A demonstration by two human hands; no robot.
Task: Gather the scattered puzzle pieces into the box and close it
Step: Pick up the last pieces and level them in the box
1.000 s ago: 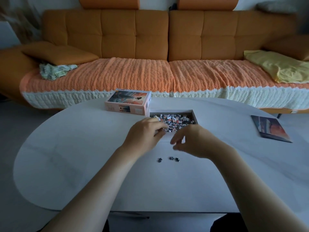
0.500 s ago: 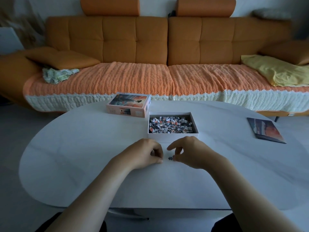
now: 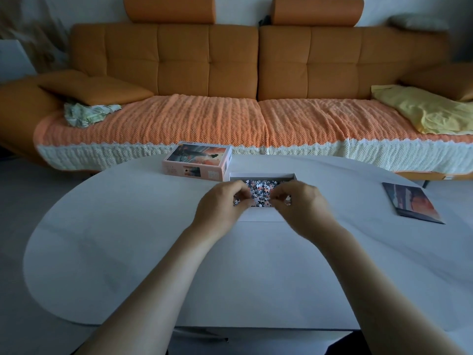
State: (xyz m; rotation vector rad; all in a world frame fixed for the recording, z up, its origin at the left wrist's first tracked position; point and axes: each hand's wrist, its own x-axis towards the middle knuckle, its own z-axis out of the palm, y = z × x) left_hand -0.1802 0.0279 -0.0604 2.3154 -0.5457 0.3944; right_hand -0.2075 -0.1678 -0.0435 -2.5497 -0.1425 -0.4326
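Both hands hover over the near half of the shallow white cardboard box tray [image 3: 263, 175], which sits open on the pale oval table [image 3: 128, 239]. The small multicoloured puzzle pieces [image 3: 261, 190] lie heaped inside this tray. The left hand [image 3: 222, 203] and the right hand [image 3: 299, 201] each have thumb and fingertips drawn narrow into a pinch just above the heap. I cannot tell whether a piece sits between them, as the pieces are too small.

The step in hand looks like dropping the last pieces in. To do it well, release low over the middle of the tray, not at its near wall, so that nothing bounces out. Then spread the heap flat with straight fingers, because a mound could keep the lid from seating.

The peach-coloured printed cardboard lid [image 3: 198, 161] lies just beyond the tray's far-left corner, picture side up. It should come down level, with all four corners lined up before pressing. The dark printed picture sheet [image 3: 412, 203] lies well off to the right of the tray. Whether it belongs in the box is not shown.
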